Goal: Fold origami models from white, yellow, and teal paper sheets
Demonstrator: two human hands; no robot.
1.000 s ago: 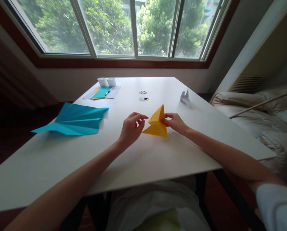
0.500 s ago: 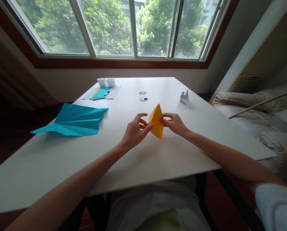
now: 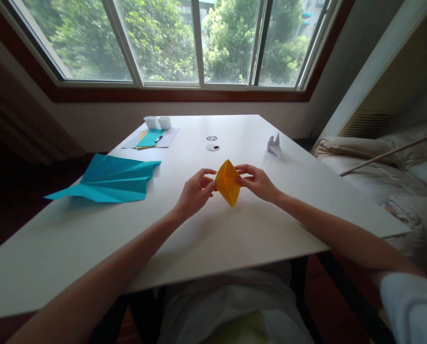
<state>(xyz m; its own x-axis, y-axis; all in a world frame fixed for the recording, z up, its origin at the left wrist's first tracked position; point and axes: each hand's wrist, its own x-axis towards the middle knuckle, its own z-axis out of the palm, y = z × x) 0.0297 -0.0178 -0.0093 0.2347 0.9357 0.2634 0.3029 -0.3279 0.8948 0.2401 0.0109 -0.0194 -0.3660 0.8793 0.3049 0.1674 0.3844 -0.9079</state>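
A piece of folded yellow origami paper (image 3: 228, 184), shaped like a diamond with a crease down its middle, is held up above the white table. My left hand (image 3: 198, 190) pinches its left corner between thumb and fingers. On the other side, my right hand (image 3: 255, 181) grips the right corner, thumb in front and some fingertips hidden behind the paper. The diamond's points face up and down, and the lower one hangs near the tabletop.
A creased blue paper sheet (image 3: 109, 179) lies on the table (image 3: 199, 253) at left. Behind it are two white cups (image 3: 158, 123), stacked coloured papers (image 3: 152, 138) and a pen (image 3: 160, 137). A white folded paper figure (image 3: 274, 145) stands at right. Two round cutouts (image 3: 212, 143) lie mid-table.
The yellow paper has turned and opened from a narrow, pointed fold into a wider diamond facing me. My left hand has shifted slightly left; my right hand stays nearly in place.
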